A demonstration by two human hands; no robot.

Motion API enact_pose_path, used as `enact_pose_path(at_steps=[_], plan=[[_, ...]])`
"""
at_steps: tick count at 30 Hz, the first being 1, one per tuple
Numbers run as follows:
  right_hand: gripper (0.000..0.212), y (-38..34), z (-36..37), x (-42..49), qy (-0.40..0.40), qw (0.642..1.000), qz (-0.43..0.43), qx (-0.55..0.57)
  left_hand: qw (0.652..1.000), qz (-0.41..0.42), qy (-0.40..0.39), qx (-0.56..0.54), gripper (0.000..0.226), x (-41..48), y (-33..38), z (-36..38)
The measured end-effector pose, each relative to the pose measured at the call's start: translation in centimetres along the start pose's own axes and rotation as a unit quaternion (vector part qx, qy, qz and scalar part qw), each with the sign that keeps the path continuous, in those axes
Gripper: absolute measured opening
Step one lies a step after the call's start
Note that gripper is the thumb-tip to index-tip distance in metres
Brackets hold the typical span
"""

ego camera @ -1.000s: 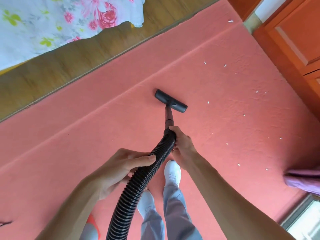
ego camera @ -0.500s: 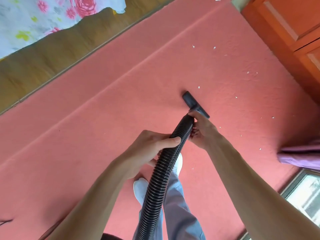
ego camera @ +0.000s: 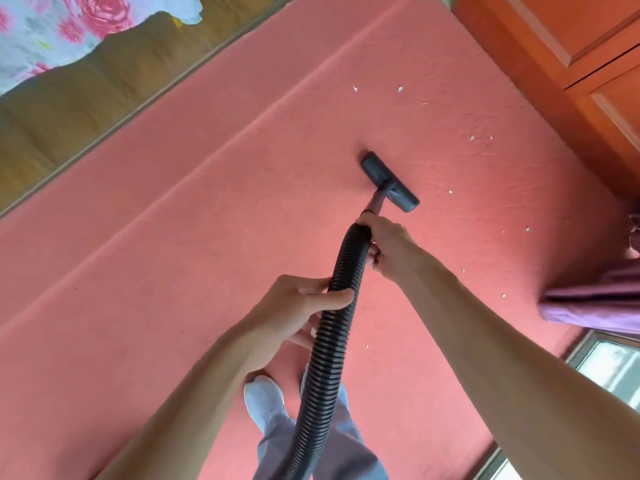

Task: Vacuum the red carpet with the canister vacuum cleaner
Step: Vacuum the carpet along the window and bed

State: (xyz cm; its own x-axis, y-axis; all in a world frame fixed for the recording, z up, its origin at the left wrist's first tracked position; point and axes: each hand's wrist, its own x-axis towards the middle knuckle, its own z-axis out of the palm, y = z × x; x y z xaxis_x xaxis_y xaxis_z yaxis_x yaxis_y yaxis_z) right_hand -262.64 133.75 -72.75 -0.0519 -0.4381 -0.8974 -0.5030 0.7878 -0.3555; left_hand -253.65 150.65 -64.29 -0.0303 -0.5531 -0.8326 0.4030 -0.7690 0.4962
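Both hands grip the hose (ego camera: 325,358): the right hand (ego camera: 389,249) at its front end, the left hand (ego camera: 298,310) just behind. The nozzle (ego camera: 389,181), tucked under the right hand a moment ago, is pushed out ahead on the red carpet (ego camera: 173,271), where white scraps (ego camera: 450,191) beyond it await another stroke.

Both hands grip the black ribbed hose (ego camera: 330,341) — the left hand (ego camera: 294,313) lower down, the right hand (ego camera: 388,247) near the wand. The floor nozzle (ego camera: 389,181) lies flat on the red carpet (ego camera: 173,271), white scraps (ego camera: 450,191) scattered just beside it.
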Motion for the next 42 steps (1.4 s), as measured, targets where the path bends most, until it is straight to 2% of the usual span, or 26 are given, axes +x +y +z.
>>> enact_pose_path(at_steps=[2,4,7,10,13,15,18,21,23,26,30,33,35,37,39,42], plan=[[0.029,1.2,0.8,-1.4,-0.006,1.000,-0.005,-0.007,0.998,-0.018,-0.061,-0.007,0.029,-1.3,-0.7,-1.6],[0.034,2.0,1.4,-2.6,-0.014,1.000,-0.006,0.001,0.996,-0.032,-0.087,-0.016,0.036,-2.4,-0.8,-2.7],[0.030,1.0,2.1,-2.6,-0.016,1.000,-0.011,0.009,0.998,-0.017,-0.066,-0.010,0.033,-2.4,-0.1,-2.9],[0.021,-1.4,2.2,-1.0,0.001,1.000,-0.017,0.005,1.000,0.008,-0.009,0.008,0.023,-0.6,1.1,-1.8],[0.024,-2.9,1.6,0.9,0.008,1.000,-0.015,-0.011,0.999,0.017,0.028,0.004,0.019,1.0,1.8,-0.1],[0.028,-2.8,1.2,1.1,0.011,0.999,-0.016,-0.030,1.000,0.017,0.014,-0.006,0.020,1.2,1.5,0.2],[0.029,-0.9,0.7,-0.2,-0.008,0.998,-0.014,-0.057,0.998,-0.004,-0.060,-0.018,0.024,0.1,0.1,-0.8],[0.044,1.7,0.5,-1.2,-0.040,0.997,-0.005,-0.062,0.991,-0.043,-0.120,-0.039,0.030,-1.1,-1.6,-2.0],[0.038,2.0,0.9,-1.3,-0.045,0.997,0.001,-0.064,0.991,-0.054,-0.116,-0.047,0.032,-1.2,-2.1,-2.3],[0.027,0.3,1.4,-0.7,-0.029,0.998,-0.011,-0.055,0.996,-0.028,-0.074,-0.049,0.031,-0.3,-1.4,-2.1],[0.023,-1.2,1.8,0.3,-0.022,1.000,-0.015,0.016,0.999,0.008,0.015,-0.027,0.023,0.9,0.5,-0.8],[0.033,0.0,1.5,0.7,-0.075,0.993,0.012,0.093,0.998,0.034,0.039,-0.025,0.040,0.9,0.4,-0.8],[0.035,1.6,1.3,0.3,-0.128,0.980,0.042,0.147,0.999,0.027,0.020,-0.013,0.040,0.1,0.0,-1.1],[0.035,3.7,1.4,-0.7,-0.159,0.964,0.064,0.203,1.000,0.005,-0.013,0.007,0.030,-1.3,-0.7,-1.6],[0.037,6.2,1.9,-2.0,-0.156,0.954,0.067,0.246,0.998,-0.014,-0.044,0.034,0.023,-2.5,-1.3,-2.3],[0.029,9.8,2.5,-4.1,-0.115,0.945,0.054,0.303,0.992,-0.039,-0.090,0.077,0.021,-4.0,-2.0,-3.1]])
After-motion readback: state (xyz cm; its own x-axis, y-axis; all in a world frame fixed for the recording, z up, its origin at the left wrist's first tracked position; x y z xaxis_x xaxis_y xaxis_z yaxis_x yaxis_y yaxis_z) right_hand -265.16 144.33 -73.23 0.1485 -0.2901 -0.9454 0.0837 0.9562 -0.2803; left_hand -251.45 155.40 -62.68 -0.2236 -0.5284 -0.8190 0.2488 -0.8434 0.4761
